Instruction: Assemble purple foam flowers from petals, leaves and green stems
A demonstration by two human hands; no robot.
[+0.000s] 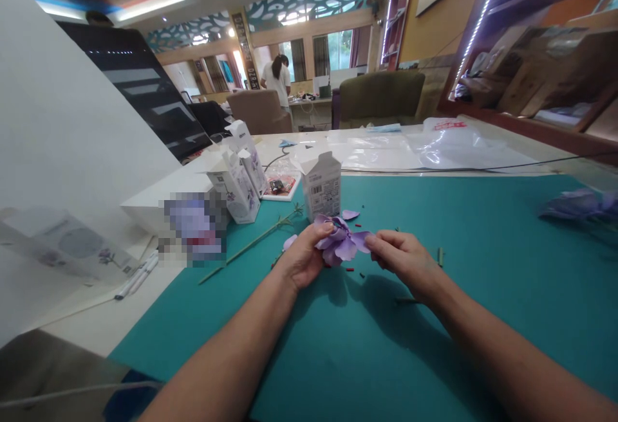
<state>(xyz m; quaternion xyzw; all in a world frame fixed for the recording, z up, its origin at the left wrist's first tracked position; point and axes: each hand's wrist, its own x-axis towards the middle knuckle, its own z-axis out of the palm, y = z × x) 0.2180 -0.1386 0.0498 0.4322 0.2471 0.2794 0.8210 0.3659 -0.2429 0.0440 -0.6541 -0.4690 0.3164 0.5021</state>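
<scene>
Head view: left hand (303, 258) and right hand (404, 258) fingers (380, 242) pinch purple paper flower (340, 243) between them.

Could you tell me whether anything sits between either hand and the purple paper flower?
Nothing visible does. The left hand grips the purple paper flower from its left, and the right hand pinches a petal on its right. The white carton stands behind it.

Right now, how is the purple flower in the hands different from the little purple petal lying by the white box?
The purple flower is many petals bunched together; the loose petal is just one. The flower is held between the left hand and right hand; the petal lies flat on the teal mat, untouched. The flower looks bigger than the petal. Both are light purple.
</scene>
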